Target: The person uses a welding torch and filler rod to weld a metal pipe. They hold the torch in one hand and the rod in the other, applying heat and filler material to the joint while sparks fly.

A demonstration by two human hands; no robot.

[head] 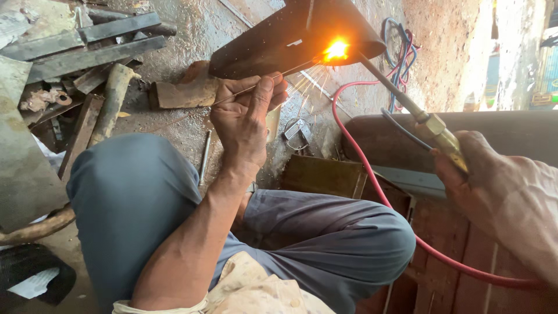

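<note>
Just beyond the left hand [244,116], a dark metal plate [273,40] glowed where a thin filler rod [264,83], pinched in its closed fingers, met the torch [407,104] gripped by the right hand [494,180]. Sparks might burn the nearby fingers or the red hose [372,180]. Glare hid the joint.

My right hand [500,192] runs off the right edge, its fingers out of sight. The glare at the torch tip [337,49] blots out the joint. The red hose [372,180] leaves the frame at the bottom right.
</note>
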